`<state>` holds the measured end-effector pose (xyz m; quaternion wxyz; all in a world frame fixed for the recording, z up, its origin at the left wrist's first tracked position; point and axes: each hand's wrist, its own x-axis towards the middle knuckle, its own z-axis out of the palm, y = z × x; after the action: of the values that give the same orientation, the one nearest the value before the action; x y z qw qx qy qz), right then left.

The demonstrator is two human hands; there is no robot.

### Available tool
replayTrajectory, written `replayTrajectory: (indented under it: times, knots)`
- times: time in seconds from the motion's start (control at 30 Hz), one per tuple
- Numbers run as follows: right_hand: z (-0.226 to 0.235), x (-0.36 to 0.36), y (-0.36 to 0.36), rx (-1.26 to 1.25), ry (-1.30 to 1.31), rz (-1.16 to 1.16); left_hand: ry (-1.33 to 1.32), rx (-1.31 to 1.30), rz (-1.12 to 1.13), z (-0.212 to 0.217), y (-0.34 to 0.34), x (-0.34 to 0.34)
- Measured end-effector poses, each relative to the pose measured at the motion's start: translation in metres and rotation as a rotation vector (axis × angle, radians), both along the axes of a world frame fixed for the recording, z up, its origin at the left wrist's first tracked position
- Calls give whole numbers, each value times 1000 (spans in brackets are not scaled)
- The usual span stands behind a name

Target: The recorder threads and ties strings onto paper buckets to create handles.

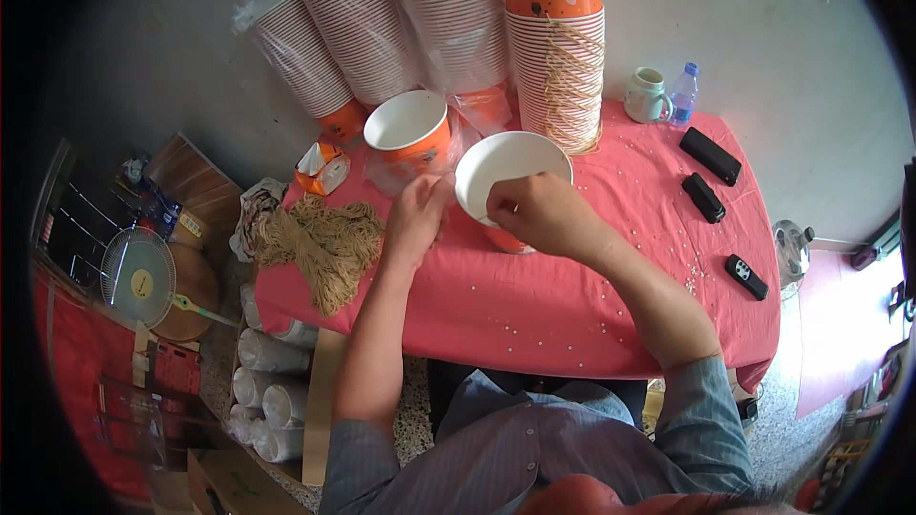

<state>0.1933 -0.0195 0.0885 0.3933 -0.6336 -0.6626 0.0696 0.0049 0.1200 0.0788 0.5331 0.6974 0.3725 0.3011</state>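
A white-lined orange paper bucket (510, 164) stands upright on the table in front of me. My right hand (542, 214) is closed in a fist at its near right rim, overlapping the opening and hiding part of the wall. Close by the bucket's left side, my left hand (418, 219) has its fingers pinched together. Whatever either hand holds is too small or hidden to make out. Left of my left hand lies a thick bundle of tan cord (324, 246). A second paper bucket (408, 122) sits behind, partly wrapped in clear plastic.
Tall nested bucket stacks in clear plastic (358, 33) lean against the wall. Another stack (558, 86) has cords hanging down it. A mug (647, 95), a bottle (684, 95) and several black objects (711, 155) line the right side. Small white bits dot the red tablecloth (477, 315).
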Motion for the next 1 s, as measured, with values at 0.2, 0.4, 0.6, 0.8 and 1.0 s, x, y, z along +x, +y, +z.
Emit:
replayTrajectory:
  times: [0.2,0.4,0.6,0.8,1.0]
  knots:
    - [-2,-7,-4,-51,38,61,123,355,-20,-18,0,-7]
    - [2,-14,-7,-69,-20,39,-99,280,21,-25,-52,-30]
    - [0,-33,-15,-108,-113,121,-238,-42,28,-52,-72,-49]
    - [1,-40,-18,-236,-136,149,-247,13,21,-60,-74,-52]
    - [-1,-43,-17,-248,-145,136,-246,-9,11,-58,-76,-55]
